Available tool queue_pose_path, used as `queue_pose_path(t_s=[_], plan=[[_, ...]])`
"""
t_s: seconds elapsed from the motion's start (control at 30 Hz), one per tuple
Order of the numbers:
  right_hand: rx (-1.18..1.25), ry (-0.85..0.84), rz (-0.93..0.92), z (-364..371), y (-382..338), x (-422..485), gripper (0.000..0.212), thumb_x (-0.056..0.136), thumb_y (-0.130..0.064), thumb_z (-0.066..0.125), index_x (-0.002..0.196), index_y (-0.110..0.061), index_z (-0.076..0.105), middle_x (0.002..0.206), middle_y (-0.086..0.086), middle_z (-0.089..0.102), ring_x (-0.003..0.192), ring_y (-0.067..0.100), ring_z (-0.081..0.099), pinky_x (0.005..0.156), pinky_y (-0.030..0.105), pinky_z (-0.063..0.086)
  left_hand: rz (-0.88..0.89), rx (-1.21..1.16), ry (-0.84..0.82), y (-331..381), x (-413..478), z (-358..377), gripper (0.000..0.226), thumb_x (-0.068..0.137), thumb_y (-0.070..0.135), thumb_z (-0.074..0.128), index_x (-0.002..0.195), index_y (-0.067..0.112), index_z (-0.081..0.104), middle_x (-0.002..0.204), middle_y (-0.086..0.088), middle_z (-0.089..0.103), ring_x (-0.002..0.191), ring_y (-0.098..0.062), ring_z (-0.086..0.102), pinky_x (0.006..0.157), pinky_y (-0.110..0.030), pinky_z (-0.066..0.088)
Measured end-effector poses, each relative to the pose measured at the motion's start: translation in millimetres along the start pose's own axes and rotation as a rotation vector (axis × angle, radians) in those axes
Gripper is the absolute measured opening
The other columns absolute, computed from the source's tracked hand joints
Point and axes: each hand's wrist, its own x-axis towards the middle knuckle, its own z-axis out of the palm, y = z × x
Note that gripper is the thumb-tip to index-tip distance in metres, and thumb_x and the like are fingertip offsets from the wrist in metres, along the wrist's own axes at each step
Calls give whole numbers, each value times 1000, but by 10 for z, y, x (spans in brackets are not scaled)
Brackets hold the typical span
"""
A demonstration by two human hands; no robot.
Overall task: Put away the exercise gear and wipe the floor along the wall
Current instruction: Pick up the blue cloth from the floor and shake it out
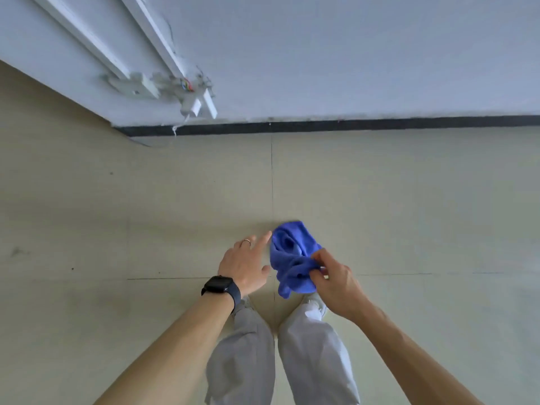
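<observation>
A crumpled blue cloth (292,258) hangs in the air in front of me, above the beige tiled floor (175,200). My right hand (336,283) pinches its lower right part between thumb and fingers. My left hand (244,263), with a ring and a dark watch on the wrist, is open with fingers spread, its fingertips just beside the cloth's left edge. The white wall (350,54) with a dark baseboard (350,125) runs across ahead. No exercise gear is in view.
A wall corner juts out at the left, carrying white cable ducts and a broken socket with loose coloured wires (187,92); a thin wire dangles to the floor below. My legs in light grey trousers (280,355) stand under my hands.
</observation>
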Motion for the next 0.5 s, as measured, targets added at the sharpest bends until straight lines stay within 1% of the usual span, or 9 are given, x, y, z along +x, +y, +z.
queue_pose_path(t_s=[0.03, 0.1, 0.17, 0.23, 0.3, 0.37, 0.43, 0.5], plan=[[9, 0, 2, -153, -121, -291, 11, 93, -11, 45, 95, -21, 51, 93, 5, 66, 85, 26, 61, 71, 36, 49, 36, -37, -7, 176, -265, -198, 72, 93, 39, 53, 154, 41, 15, 156, -5, 34, 141, -24, 34, 108, -38, 39], [43, 24, -14, -463, -366, -827, 12, 92, -11, 46, 95, -21, 51, 93, 4, 67, 77, 20, 58, 64, 27, 47, 112, -107, -22, 516, -785, -593, 66, 89, 43, 56, 148, 50, 29, 155, 3, 36, 140, -18, 37, 107, -34, 40], [90, 77, -32, -758, -600, -1353, 17, 91, -10, 48, 93, -26, 53, 92, -2, 68, 79, 17, 60, 62, 21, 44, 210, -138, -9, 838, -1295, -945, 55, 84, 42, 62, 136, 50, 47, 144, 12, 47, 132, -13, 45, 102, -32, 44], [153, 160, -61, -1036, -816, -1854, 22, 90, -8, 50, 90, -30, 54, 86, -13, 69, 84, 14, 62, 64, 19, 45, 273, -178, 6, 1133, -1744, -1208, 45, 79, 41, 67, 123, 47, 58, 127, 17, 60, 120, -9, 53, 95, -33, 48], [231, 245, -92, -1275, -982, -2307, 26, 90, -5, 51, 88, -30, 55, 81, -18, 70, 79, 9, 62, 65, 19, 45, 305, -194, -20, 1372, -2086, -1398, 37, 76, 46, 66, 112, 44, 61, 109, 14, 69, 102, -8, 60, 86, -36, 53], [306, 328, -142, -1451, -1114, -2734, 31, 93, -4, 52, 86, -35, 56, 83, -15, 71, 76, 10, 62, 68, 26, 47, 356, -164, -21, 1584, -2345, -1540, 30, 72, 52, 61, 98, 38, 58, 92, 11, 70, 85, -10, 64, 75, -39, 56], [389, 437, -188, -1573, -1205, -3146, 32, 95, -5, 52, 86, -36, 58, 86, -10, 71, 79, 13, 64, 70, 32, 49, 416, -133, 20, 1798, -2566, -1684, 22, 77, 48, 59, 91, 31, 57, 87, 9, 67, 81, -15, 63, 72, -38, 55], [468, 558, -228, -1668, -1266, -3546, 24, 97, -4, 50, 92, -26, 58, 85, -9, 71, 80, 10, 65, 70, 27, 49, 478, -109, 76, 1995, -2786, -1852, 13, 87, 35, 54, 86, 23, 57, 82, 5, 65, 81, -18, 62, 71, -38, 53]])
